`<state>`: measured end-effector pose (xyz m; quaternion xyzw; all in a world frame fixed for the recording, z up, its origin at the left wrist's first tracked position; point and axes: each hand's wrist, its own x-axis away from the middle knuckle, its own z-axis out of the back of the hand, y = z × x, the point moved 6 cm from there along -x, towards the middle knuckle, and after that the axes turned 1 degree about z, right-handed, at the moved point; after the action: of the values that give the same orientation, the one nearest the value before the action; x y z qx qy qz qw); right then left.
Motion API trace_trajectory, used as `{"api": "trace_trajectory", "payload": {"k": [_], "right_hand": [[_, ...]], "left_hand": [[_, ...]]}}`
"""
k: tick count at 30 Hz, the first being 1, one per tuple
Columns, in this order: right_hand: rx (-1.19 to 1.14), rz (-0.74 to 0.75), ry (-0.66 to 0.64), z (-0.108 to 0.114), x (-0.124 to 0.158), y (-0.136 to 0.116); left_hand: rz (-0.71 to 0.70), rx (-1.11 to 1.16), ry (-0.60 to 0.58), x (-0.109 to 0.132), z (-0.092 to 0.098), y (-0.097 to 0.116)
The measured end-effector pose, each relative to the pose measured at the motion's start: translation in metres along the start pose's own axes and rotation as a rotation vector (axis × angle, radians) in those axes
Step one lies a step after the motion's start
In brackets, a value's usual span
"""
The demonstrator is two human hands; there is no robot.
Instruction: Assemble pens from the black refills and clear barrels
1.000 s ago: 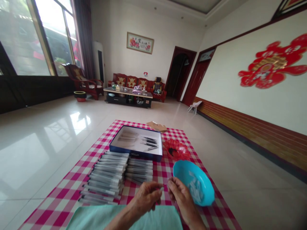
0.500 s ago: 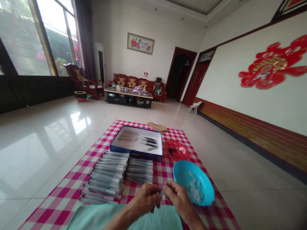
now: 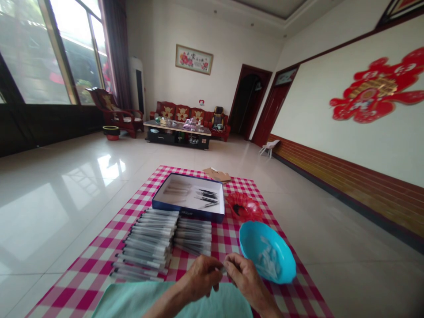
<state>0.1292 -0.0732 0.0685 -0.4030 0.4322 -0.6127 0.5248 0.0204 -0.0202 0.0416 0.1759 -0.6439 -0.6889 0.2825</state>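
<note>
My left hand (image 3: 202, 277) and my right hand (image 3: 243, 276) meet low in the view, above a green cloth (image 3: 139, 300). Both pinch one small slim item between their fingertips; it is too small to name. Just left of them lie rows of slim clear-sleeved pens (image 3: 150, 243) on the red-and-white checked cloth (image 3: 99, 269). A blue bowl (image 3: 251, 238) with small clear pieces in it sits right beside my right hand.
A shallow blue-walled box (image 3: 185, 210) holding a few dark pens lies beyond the pen rows. A red dish (image 3: 244, 206) stands right of it, brown cardboard (image 3: 217, 174) behind. The shiny tiled floor surrounds the cloth; sofa and low table stand far back.
My two hands have drawn closer together, and the fingertips now touch around the small item. Nothing else has moved.
</note>
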Motion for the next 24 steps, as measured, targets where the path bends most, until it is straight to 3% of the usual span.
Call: {"api": "trace_trajectory", "payload": {"k": [2, 7, 10, 13, 17, 20, 24], "right_hand": [[0.001, 0.008, 0.004, -0.001, 0.000, 0.000], [-0.004, -0.002, 0.016, 0.006, -0.002, 0.002], [0.033, -0.021, 0.144, 0.039, -0.005, 0.009], [0.248, 0.028, 0.333, 0.084, -0.004, 0.016], [0.501, 0.066, 0.388, 0.121, -0.012, 0.027], [0.661, 0.098, 0.398, 0.137, -0.036, 0.026], [0.823, 0.117, 0.373, 0.157, -0.098, 0.022]], "left_hand": [[-0.009, -0.042, 0.032, 0.001, 0.002, 0.003], [0.009, -0.033, -0.033, 0.001, 0.002, 0.000], [0.021, 0.017, -0.007, -0.002, 0.004, -0.013], [0.000, 0.082, -0.009, -0.007, 0.003, -0.023], [0.010, 0.150, -0.011, -0.013, 0.001, -0.030], [0.028, 0.160, -0.028, -0.017, -0.001, -0.034], [0.020, 0.194, -0.044, -0.021, 0.001, -0.044]]}}
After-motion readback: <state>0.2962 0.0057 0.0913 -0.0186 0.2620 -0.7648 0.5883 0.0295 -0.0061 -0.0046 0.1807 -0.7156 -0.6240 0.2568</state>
